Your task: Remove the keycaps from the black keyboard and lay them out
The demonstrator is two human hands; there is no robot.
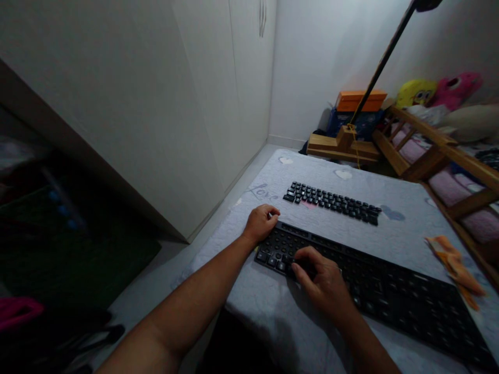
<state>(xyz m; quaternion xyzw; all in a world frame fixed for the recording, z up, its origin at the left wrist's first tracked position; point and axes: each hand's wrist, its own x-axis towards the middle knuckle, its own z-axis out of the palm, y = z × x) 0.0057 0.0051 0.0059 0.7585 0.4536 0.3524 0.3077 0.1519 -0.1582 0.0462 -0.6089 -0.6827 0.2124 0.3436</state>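
A long black keyboard [390, 270] lies at a slant on the bed-like covered surface. Its left end shows bare key sockets, with a few keycaps [272, 262] seated along the near edge. My left hand [261, 224] is curled around the keyboard's far left corner, its fingers partly hidden. Over the near left rows, my right hand [323, 278] is bent with thumb and index finger close together at the keys; what is between the fingertips is hidden. Beyond the keyboard, loose black keycaps [331, 201] are laid out in rows on the cloth.
An orange cloth [454, 265] lies crumpled right of the keyboard on the patterned cover [249, 285]. A pale wardrobe [187, 104] stands at the left. Behind are a wooden stand [343, 145] with a dark pole, an orange box [360, 100] and a wooden rail [440, 140].
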